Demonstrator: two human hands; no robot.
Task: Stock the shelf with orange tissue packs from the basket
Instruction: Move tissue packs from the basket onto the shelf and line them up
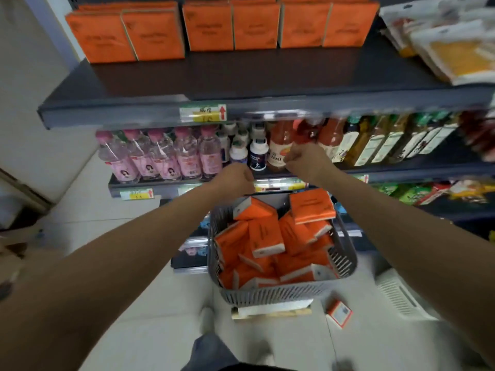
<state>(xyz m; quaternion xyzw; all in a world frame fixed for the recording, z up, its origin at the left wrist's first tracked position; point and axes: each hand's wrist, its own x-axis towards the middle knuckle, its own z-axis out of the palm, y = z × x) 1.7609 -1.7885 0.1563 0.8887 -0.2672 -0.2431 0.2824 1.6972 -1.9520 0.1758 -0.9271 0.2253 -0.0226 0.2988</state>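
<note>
Left hand (237,180) clenched, nothing seen in grip. Orange tissue packs (267,236) heaped in grey basket (267,293) just below both fists, long axes jumbled. Right hand (305,162) also clenched, empty. Topmost pack (312,206) lies tilted under right fingers, so likely that hand's pick. Top shelf (241,73) above fingers: bare front strip, stocked row (209,25) at back.

tissue packs (267,236): orange wrap, looks like thin plastic film, bit of a sheen
basket (267,293): grey slatted plastic, pretty matt
shelf (241,73): dark, matt, painted-metal look
price strip (281,113): clear plastic, glossy
bottles (160,156): see-through shiny plastic, pink plastic caps
floor (166,330): pale tiles, smooth, low shine
</note>
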